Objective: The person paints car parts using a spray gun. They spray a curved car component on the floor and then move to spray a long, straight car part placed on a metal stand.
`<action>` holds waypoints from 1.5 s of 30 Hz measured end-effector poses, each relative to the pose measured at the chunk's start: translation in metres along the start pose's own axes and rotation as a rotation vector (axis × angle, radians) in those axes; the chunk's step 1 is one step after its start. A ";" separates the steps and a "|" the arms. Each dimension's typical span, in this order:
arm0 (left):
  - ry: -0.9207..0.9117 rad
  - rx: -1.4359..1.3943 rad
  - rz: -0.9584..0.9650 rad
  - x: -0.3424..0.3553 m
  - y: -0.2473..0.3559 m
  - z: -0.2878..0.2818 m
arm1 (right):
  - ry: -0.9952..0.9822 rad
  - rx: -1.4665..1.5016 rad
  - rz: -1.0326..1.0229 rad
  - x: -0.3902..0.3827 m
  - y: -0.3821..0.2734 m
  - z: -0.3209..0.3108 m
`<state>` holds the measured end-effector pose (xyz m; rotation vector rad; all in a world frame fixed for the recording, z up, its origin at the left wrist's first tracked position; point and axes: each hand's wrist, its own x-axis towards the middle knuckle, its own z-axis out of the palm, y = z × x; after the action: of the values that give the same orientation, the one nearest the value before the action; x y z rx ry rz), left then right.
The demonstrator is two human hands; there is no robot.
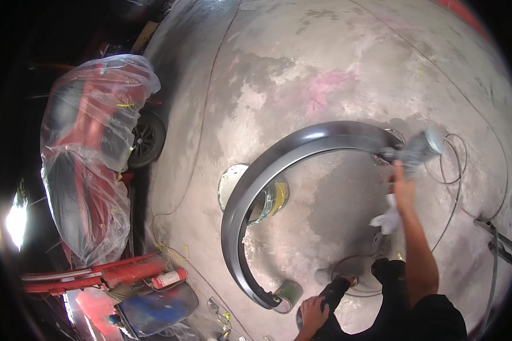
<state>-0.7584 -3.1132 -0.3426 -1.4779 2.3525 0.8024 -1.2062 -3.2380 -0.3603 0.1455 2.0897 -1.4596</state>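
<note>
My right hand (403,190) grips a spray gun (416,152) with a pale cup, blurred by motion, at the right end of a curved part. That part is a glossy dark grey wheel-arch flare (301,137), propped above the floor. A white cloth or paper (385,217) hangs just below the right hand; whether the hand holds it, I cannot tell. My left hand (314,314) lies on my left thigh with its fingers stretched out, holding nothing. Beside it, a green can (290,292) stands under the flare's near end.
A large tin (280,196) stands under the flare's left side. Hoses (458,165) loop across the concrete floor at right. On the left stands a red car (91,153) wrapped in clear plastic film. A red bumper-like part (122,274) and a blue-stained drum (162,310) lie nearer.
</note>
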 end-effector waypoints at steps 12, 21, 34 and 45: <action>-0.639 -0.020 -0.417 -0.076 0.062 0.003 | 0.233 -0.195 -0.136 0.084 -0.008 -0.139; -0.368 -0.185 -0.581 -0.088 0.076 0.009 | -0.453 -0.381 -0.252 -0.044 -0.106 0.173; -0.117 -0.576 -0.956 -0.086 0.107 0.016 | -1.395 -0.897 -0.516 -0.409 0.037 0.361; -0.160 -0.680 -1.001 -0.075 0.114 0.018 | -2.005 -1.269 -0.549 -0.525 0.136 0.245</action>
<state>-0.8272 -3.0086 -0.2847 -2.3650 0.9469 1.3450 -0.6213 -3.2805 -0.2594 -1.6376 0.7504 0.2081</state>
